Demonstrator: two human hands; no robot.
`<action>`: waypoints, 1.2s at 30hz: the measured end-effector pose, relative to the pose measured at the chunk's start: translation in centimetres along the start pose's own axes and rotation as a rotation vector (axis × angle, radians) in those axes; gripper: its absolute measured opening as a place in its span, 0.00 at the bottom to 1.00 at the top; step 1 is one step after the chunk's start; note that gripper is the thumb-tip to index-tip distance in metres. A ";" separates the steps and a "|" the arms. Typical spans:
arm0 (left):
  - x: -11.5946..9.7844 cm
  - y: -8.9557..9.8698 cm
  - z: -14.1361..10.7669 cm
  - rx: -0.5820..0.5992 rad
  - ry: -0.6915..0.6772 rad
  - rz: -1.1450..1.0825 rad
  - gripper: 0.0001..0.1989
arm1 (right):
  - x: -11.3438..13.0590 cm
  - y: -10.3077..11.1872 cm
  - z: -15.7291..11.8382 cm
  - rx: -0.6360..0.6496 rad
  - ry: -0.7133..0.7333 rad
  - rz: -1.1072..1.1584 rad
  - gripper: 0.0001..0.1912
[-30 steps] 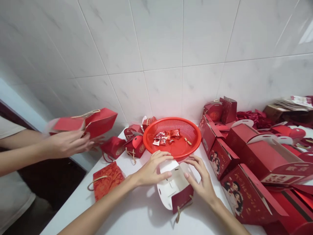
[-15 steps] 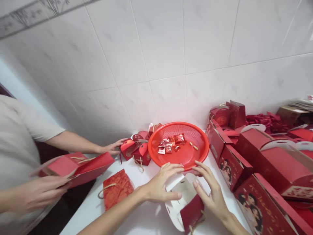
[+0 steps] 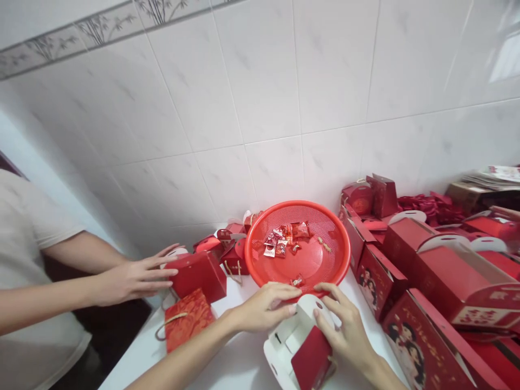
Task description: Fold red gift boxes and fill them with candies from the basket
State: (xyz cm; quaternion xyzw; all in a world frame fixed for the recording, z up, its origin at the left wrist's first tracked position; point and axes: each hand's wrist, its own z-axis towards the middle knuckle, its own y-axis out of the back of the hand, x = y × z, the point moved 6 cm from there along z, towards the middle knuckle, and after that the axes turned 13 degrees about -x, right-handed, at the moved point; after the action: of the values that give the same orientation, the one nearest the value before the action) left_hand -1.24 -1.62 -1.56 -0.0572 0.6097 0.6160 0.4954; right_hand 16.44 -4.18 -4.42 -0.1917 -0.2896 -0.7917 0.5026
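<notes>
In front of me sits a small gift box [image 3: 312,357], red outside and white inside, its top open and flaps spread. My left hand [image 3: 270,306] grips its far left edge, thumb on the near side, fingers behind. On the right, my right hand [image 3: 345,319] holds the far flap and side between thumb and fingers. A twine handle hangs at the box's right. Just beyond my fingertips stands a red plastic basket [image 3: 260,271] with wrapped candies [image 3: 280,241] and some peanuts [image 3: 324,245].
Another person's hands [image 3: 138,279] are at a red box [image 3: 199,273] on the left. A patterned red bag [image 3: 190,319] with a twine handle lies on the white table [image 3: 231,352]. Several red boxes [image 3: 442,271] crowd the right side. A tiled wall [image 3: 276,168] rises behind.
My fingers have closed onto the box, and its far flap now stands up between my hands. The other person has set a red box down on the table.
</notes>
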 end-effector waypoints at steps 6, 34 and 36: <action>0.5 -1.0 0.1 -0.018 -0.004 0.014 0.20 | 0.0 -0.2 0.0 0.050 -0.052 0.012 0.12; 2.5 -1.2 2.4 -0.092 0.154 0.113 0.26 | -1.7 -0.3 0.0 0.039 -0.233 0.094 0.11; 2.6 -1.0 2.7 -0.073 0.149 0.115 0.30 | -1.5 -0.2 0.0 0.018 -0.217 0.100 0.11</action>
State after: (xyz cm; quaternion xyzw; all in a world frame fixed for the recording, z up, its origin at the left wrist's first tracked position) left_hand -0.44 1.74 -3.34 -0.0857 0.6244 0.6592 0.4102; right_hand 16.89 -3.10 -5.34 -0.2858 -0.3397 -0.7377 0.5087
